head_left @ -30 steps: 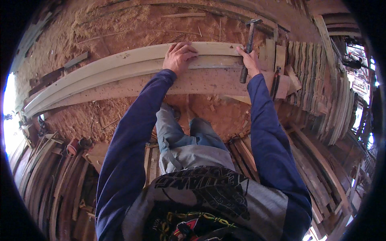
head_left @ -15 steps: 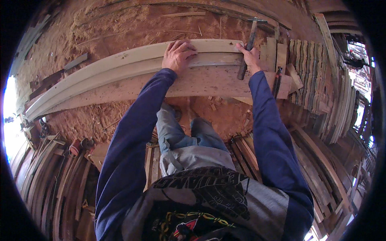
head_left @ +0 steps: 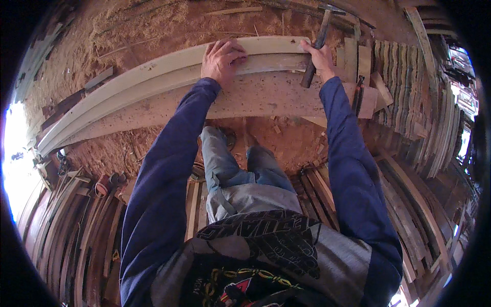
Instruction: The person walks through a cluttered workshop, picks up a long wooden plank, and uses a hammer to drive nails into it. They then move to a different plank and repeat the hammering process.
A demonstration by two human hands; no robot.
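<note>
A long pale wooden board (head_left: 153, 65) with a lengthwise step lies across a wide, worn plank (head_left: 266, 97). My left hand (head_left: 222, 60) is closed over the board near its middle, fingers curled over the far edge. At the board's right end, my right hand (head_left: 321, 60) grips the dark handle of a hammer (head_left: 319, 41). The hammer's head points away from me, and my right thumb touches the board end. A small dark hole shows near that end. Pincers with dark and reddish parts (head_left: 358, 97) lie on the plank, right of my right wrist.
Wavy-edged wood strips (head_left: 396, 87) stand stacked at the right. A loose wood block (head_left: 382, 91) lies beside them. Long timbers (head_left: 76, 230) fill the near left, with more timbers (head_left: 409, 204) at the near right. Sawdust and offcuts cover the reddish ground (head_left: 128, 36).
The board and both hands sit slightly farther from me against the plank. The hammer has shifted the same way, still in my right hand. The whole view has also shifted a little.
</note>
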